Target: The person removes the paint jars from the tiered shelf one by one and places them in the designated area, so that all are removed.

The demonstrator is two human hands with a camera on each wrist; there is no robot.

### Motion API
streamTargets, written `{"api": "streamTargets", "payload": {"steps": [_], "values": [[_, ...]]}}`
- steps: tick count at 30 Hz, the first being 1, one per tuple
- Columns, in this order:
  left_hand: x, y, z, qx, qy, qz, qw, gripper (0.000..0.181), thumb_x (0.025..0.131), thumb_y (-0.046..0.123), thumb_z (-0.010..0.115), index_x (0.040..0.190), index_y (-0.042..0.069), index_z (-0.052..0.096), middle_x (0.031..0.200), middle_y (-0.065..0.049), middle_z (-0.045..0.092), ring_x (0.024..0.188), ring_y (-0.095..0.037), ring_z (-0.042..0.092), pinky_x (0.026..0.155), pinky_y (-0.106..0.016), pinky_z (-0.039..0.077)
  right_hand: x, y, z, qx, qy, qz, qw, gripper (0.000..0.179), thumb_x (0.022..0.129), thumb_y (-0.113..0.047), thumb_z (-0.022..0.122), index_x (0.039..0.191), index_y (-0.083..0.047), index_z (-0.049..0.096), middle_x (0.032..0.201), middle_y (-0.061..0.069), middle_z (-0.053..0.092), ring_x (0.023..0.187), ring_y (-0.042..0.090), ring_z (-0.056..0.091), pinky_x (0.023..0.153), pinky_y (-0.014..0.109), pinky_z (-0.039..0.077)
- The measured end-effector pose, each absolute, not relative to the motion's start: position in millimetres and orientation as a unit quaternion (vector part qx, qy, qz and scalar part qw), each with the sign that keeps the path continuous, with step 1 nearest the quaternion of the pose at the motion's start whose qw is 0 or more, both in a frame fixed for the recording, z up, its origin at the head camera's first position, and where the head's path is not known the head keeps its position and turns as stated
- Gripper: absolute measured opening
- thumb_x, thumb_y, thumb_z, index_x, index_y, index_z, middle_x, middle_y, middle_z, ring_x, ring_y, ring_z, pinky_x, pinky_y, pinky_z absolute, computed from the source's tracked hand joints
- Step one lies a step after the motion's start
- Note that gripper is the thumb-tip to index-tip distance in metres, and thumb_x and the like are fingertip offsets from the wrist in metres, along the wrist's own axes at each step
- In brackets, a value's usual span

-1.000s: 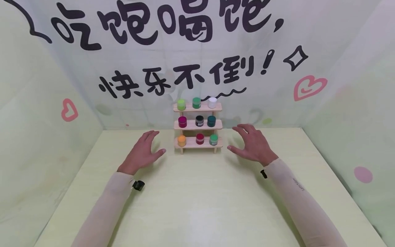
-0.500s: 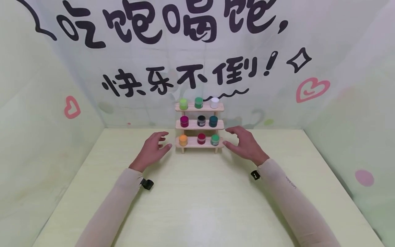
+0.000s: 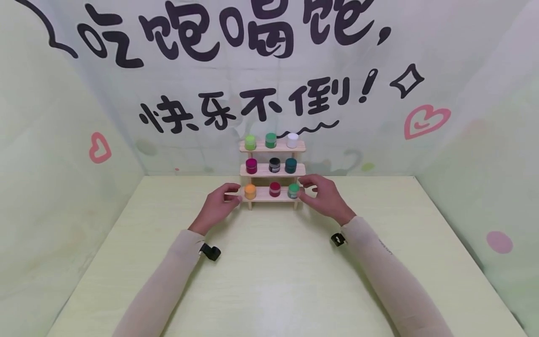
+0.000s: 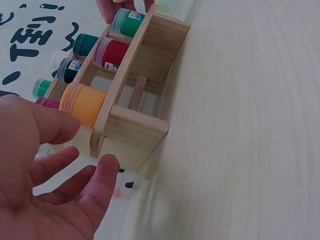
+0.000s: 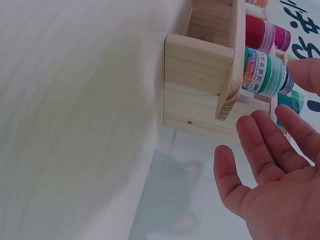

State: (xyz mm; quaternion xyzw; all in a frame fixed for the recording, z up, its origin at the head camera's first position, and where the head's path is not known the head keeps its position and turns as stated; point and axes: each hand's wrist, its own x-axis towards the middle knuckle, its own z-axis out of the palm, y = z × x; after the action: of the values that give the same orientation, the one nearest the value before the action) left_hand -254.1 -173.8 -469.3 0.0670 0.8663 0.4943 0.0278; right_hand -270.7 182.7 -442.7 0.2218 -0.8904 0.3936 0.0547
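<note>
A three-tier wooden display shelf (image 3: pixel 263 200) stands at the back of the table, holding small paint jars in rows. My left hand (image 3: pixel 216 206) is at the left end of the lowest tier, near an orange paint jar (image 3: pixel 250 191). In the left wrist view, its thumb and fingers (image 4: pixel 105 175) are spread around the shelf's end, gripping nothing. At the opposite end is my right hand (image 3: pixel 326 199), its thumb beside a green paint jar (image 3: pixel 293 190). The right wrist view shows these fingers (image 5: pixel 270 150) extended and apart from the wood. A red paint jar (image 3: pixel 274 189) sits between.
Magenta (image 3: pixel 251 165), black (image 3: pixel 274 164) and teal (image 3: pixel 290 165) jars fill the middle tier. Light green (image 3: pixel 250 142), green (image 3: pixel 271 140) and white (image 3: pixel 292 140) jars stand on top. A printed cloth (image 3: pixel 189 154) hangs behind the pale table (image 3: pixel 269 262).
Both hands have moved inward, the left one to the right and the right one to the left, reaching the shelf's ends. The shelf and jars stay in place.
</note>
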Motion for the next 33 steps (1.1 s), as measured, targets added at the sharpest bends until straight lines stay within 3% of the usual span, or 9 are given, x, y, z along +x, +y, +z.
{"api": "streamTargets", "payload": {"steps": [5, 16, 33], "values": [[-253.4, -168.6, -469.8, 0.029, 0.852, 0.52, 0.049, 0.043, 0.104, 0.031, 0.068, 0.144, 0.016, 0.06, 0.148, -0.012, 0.06, 0.126, -0.032, 0.066, 0.106, -0.047, 0.06, -274.3, 177.0, -448.2, 0.211, -0.879, 0.426, 0.041, 0.043, 0.096, -0.026, 0.08, 0.132, -0.007, 0.068, 0.125, 0.009, 0.073, 0.112, 0.027, 0.069, 0.098, 0.054, 0.062], [-257.6, -155.8, -473.7, -0.006, 0.8, 0.597, 0.062, 0.038, 0.104, 0.015, 0.068, 0.14, 0.005, 0.063, 0.142, -0.018, 0.061, 0.121, -0.029, 0.07, 0.101, -0.038, 0.063, -276.5, 169.1, -452.3, 0.205, -0.863, 0.461, 0.025, 0.032, 0.094, -0.024, 0.081, 0.123, -0.012, 0.073, 0.114, 0.006, 0.075, 0.105, 0.024, 0.069, 0.095, 0.048, 0.063], [-261.9, -149.4, -475.3, -0.023, 0.772, 0.631, 0.067, 0.038, 0.105, 0.013, 0.065, 0.142, 0.005, 0.062, 0.137, -0.016, 0.06, 0.11, -0.022, 0.066, 0.097, -0.026, 0.063, -275.0, 175.8, -449.7, 0.209, -0.854, 0.476, 0.022, 0.034, 0.095, -0.019, 0.08, 0.127, -0.01, 0.074, 0.119, 0.008, 0.075, 0.106, 0.025, 0.07, 0.096, 0.048, 0.065]]}}
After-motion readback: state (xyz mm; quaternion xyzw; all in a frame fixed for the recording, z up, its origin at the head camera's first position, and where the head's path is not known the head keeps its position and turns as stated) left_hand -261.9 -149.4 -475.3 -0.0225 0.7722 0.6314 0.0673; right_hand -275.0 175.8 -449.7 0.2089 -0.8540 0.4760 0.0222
